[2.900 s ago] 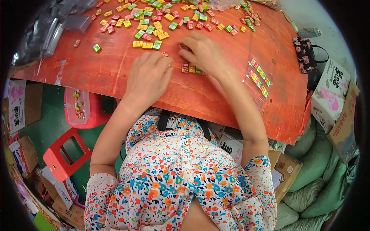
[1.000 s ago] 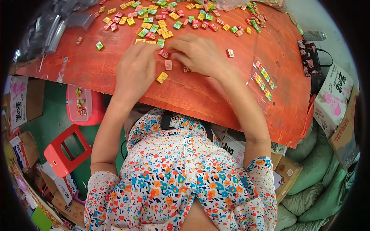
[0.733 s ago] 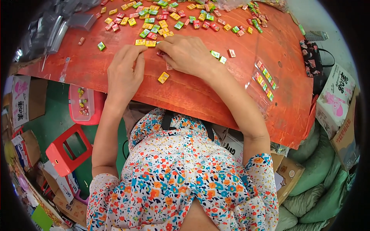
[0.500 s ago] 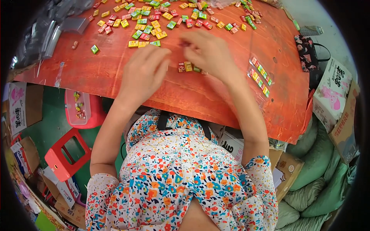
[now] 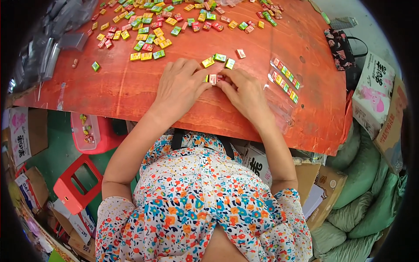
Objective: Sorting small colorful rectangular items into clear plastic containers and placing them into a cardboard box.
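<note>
My left hand [image 5: 181, 85] and my right hand [image 5: 245, 92] lie side by side on the orange-red table [image 5: 131, 91], fingertips meeting around a short row of small wrapped candies [image 5: 213, 79]. Both hands pinch that row from either side. Just beyond the fingers lie three loose candies [image 5: 219, 58], yellow, green and red. A wide scatter of many-coloured candies [image 5: 152, 26] covers the far part of the table. To the right of my right hand lies a clear plastic strip [image 5: 286, 77] filled with a row of candies.
Clear empty bags [image 5: 48, 48] are piled at the table's far left. A small patterned pouch [image 5: 340, 43] sits at the right edge. Below the table stand a red stool [image 5: 74, 185], a pink tub [image 5: 89, 133], cardboard boxes [image 5: 323, 192] and green sacks [image 5: 366, 174].
Both hands reached out to the far candy pile, then drew back toward me. They now press together on a short row of candies near the table's front.
</note>
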Available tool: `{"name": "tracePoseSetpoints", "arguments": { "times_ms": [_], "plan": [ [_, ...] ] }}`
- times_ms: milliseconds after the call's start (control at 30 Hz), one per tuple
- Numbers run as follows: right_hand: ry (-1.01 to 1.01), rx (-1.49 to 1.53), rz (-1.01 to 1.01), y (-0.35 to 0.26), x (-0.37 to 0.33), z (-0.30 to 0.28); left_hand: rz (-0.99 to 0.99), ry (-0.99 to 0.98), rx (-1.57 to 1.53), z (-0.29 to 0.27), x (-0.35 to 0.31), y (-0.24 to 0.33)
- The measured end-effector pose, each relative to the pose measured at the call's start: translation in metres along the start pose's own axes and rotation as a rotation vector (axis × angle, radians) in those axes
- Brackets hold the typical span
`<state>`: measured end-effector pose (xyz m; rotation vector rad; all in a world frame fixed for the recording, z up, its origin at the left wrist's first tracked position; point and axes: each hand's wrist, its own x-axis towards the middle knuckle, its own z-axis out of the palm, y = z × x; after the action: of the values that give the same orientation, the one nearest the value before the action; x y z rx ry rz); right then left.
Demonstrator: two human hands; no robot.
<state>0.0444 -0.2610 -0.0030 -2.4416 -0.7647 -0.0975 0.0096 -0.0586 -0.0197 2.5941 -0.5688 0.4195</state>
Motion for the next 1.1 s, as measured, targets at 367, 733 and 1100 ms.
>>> {"name": "tracePoseSetpoints", "arguments": {
  "times_ms": [367, 733, 1100],
  "plan": [
    [-0.042, -0.205, -0.146, 0.036, 0.017, -0.017, -0.132, 0.132, -0.121, -0.035, -0.011, -0.027],
    [-0.161, 0.095, -0.090, 0.015, 0.000, -0.018, -0.157, -0.073, -0.129, -0.049, -0.020, -0.025],
    [-0.178, 0.103, -0.005, 0.015, 0.000, -0.016, -0.162, -0.061, -0.144, -0.047, -0.027, -0.038]
  ]
}}
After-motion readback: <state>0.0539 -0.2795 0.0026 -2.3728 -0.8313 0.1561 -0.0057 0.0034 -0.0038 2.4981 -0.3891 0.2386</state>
